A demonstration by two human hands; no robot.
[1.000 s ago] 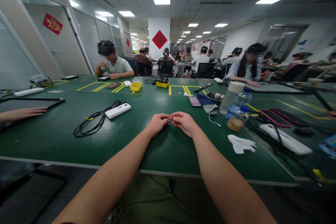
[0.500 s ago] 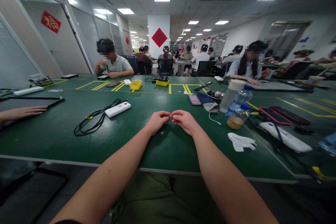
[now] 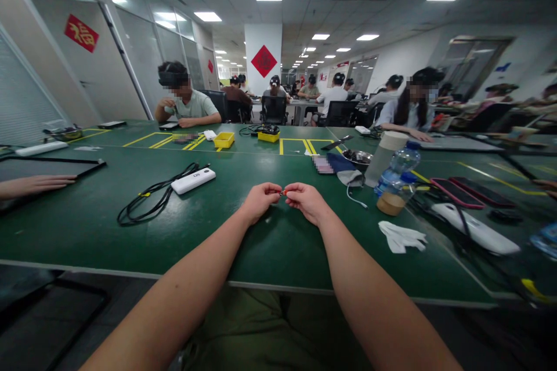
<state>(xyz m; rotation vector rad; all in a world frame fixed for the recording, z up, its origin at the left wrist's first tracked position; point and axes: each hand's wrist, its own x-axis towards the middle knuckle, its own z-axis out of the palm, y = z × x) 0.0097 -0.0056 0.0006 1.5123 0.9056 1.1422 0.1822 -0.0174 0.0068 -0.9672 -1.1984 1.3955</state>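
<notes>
Above the green table (image 3: 143,249), near its middle, my two hands meet fingertip to fingertip. My right hand (image 3: 306,202) pinches a small orange-red object (image 3: 284,192) between thumb and fingers. Opposite it, my left hand (image 3: 261,203) is closed at the fingertips on the dark end of that small piece; its exact shape is too small to tell. To the left lies a white power bank (image 3: 194,181) beside a coiled black cable (image 3: 150,208). A white cloth or glove (image 3: 401,236) rests right of my right hand.
At the right stand a grey-white cylinder (image 3: 383,156), a blue-capped bottle (image 3: 402,163), a metal bowl (image 3: 369,157) and phones (image 3: 456,193). Yellow trays (image 3: 224,139) sit farther back. Another person's hand (image 3: 41,184) is at the left edge. People sit across the table.
The view has shifted slightly. Both of my hands stay pinched at the small object with little movement. A dark object and part of a hand now show at the far right edge.
</notes>
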